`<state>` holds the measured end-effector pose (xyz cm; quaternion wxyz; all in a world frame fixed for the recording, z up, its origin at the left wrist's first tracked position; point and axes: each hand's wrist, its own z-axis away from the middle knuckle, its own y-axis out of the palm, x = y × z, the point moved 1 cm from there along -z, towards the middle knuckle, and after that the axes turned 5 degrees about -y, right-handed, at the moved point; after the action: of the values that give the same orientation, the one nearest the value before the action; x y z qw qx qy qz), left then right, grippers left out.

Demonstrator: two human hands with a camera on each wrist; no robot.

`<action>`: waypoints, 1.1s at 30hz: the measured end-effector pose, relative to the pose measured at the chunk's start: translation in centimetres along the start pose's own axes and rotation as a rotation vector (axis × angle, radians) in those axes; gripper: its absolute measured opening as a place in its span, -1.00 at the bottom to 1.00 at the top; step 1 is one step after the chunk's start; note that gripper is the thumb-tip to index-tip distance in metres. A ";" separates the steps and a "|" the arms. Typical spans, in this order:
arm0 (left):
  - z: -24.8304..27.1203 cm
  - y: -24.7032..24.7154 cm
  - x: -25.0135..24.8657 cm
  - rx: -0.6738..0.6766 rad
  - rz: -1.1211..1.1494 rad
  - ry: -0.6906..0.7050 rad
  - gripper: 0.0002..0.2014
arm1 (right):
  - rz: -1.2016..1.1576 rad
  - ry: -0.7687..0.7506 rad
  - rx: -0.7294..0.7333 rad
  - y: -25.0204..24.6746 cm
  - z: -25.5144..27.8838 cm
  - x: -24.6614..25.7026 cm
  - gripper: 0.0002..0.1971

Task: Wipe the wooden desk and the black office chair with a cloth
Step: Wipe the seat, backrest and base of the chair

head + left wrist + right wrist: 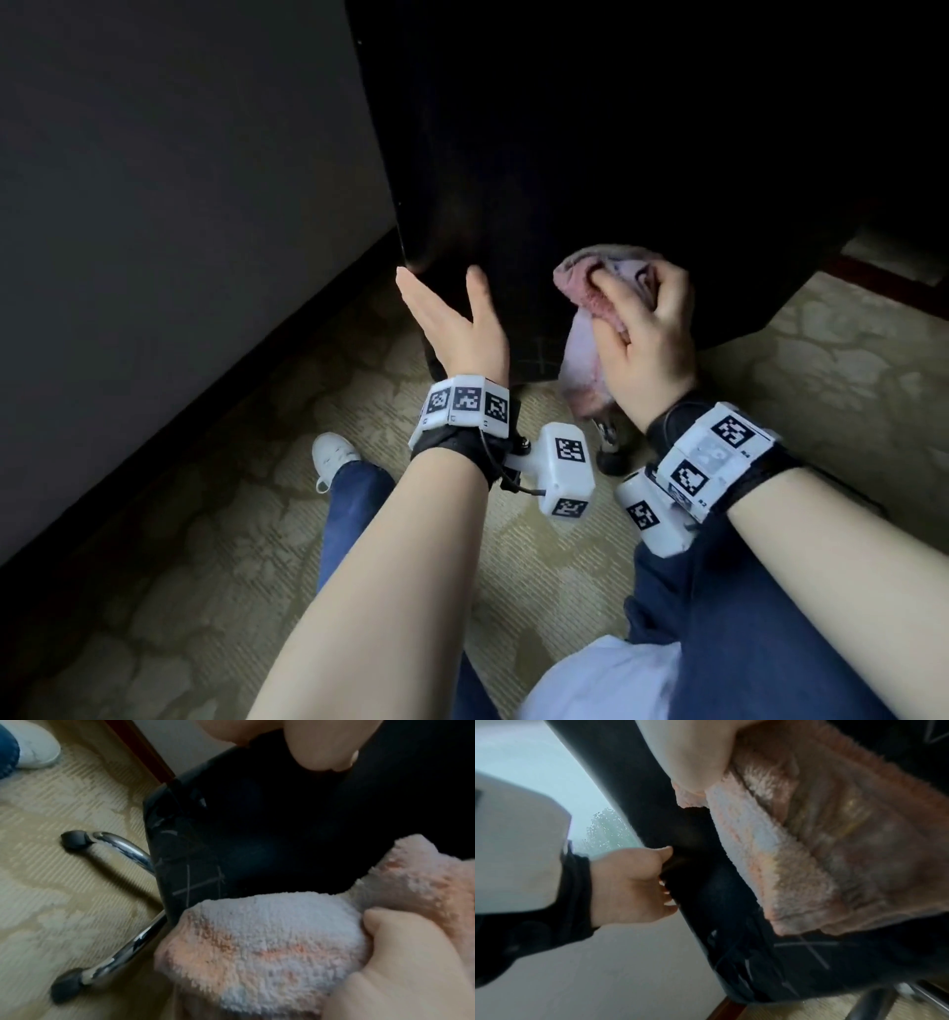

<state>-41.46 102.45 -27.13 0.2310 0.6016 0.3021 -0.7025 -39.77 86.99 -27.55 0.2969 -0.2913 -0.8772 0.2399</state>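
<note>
The cloth (590, 329), fluffy pink and pale, is bunched against the back panel of the black office chair (539, 180), near the panel's lower edge, at about 1 o'clock from the centre of the head view. The right hand (644, 334) has it in a closed grip, fingers curled into the folds, with a loose end hanging down toward 6 o'clock. At 9 o'clock from the cloth, the left hand (452, 318) lies flat against the chair's left edge, grip open with the fingers straight, the thumb spread on the back face. The left wrist view shows scratch marks on the panel's lower corner and chrome chair legs (128, 852) ending in dark castors (73, 839) on the patterned carpet (205, 565). A white shoe (334, 457) and blue jeans (744, 616) sit toward 6 o'clock, and a grey wall (154, 180) fills the 10 o'clock side.
</note>
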 end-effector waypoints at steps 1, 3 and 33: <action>-0.2 0.3 0.0 0.003 0.011 -0.010 -0.26 | 0.016 0.004 -0.017 0.0 -0.4 -0.3 -0.61; -0.7 0.6 0.1 0.017 0.013 -0.030 -0.26 | 0.018 0.024 -0.022 0.4 -1.2 -0.9 -0.60; -2.4 0.3 -1.9 -0.190 -0.024 -0.258 -0.32 | -0.194 0.334 0.538 2.5 1.4 -1.4 -0.60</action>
<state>-39.23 103.83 -25.53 0.3154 0.4781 0.3421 -0.7449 -38.86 87.54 -30.58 0.5243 -0.1529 -0.7453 0.3824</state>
